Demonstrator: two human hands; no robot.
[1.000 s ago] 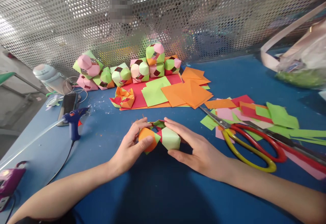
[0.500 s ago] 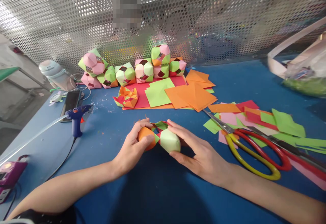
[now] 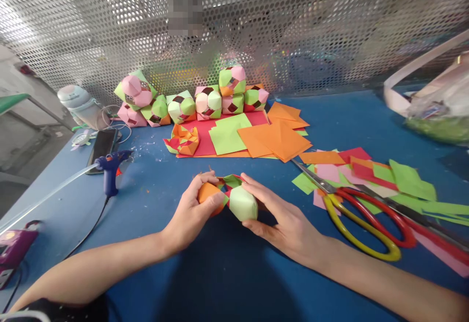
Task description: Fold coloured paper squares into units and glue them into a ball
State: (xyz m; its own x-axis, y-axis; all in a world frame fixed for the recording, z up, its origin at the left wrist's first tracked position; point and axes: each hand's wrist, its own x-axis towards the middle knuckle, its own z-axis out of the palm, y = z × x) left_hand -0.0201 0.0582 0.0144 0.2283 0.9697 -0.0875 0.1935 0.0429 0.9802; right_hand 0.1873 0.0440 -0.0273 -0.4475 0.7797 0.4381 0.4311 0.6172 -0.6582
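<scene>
Between my two hands is a folded paper ball (image 3: pixel 243 203) with pale green, orange and red faces and an opening on top. My left hand (image 3: pixel 193 209) is closed around its orange side, thumb across the front. The right hand (image 3: pixel 279 214) wraps the pale green side, fingers over the top and thumb low at the front. My palms hide much of the ball's two ends. Beyond them on the blue table sits an open, part-assembled orange, red and green paper piece (image 3: pixel 182 140). Green sheets (image 3: pixel 227 134) and orange squares (image 3: pixel 282 139) lie past my fingers.
Several finished paper balls (image 3: pixel 208 103) line the perforated metal screen. At left are a blue glue gun (image 3: pixel 110 173), a phone (image 3: pixel 103 147), a bottle (image 3: pixel 81 104) and a purple power strip (image 3: pixel 16 248). Scissors (image 3: pixel 361 219) rest by paper scraps (image 3: pixel 370 170) at right, a bag (image 3: pixel 439 102) behind.
Both hands keep their hold on the paper ball, which has barely shifted. The whole view has moved very slightly.
</scene>
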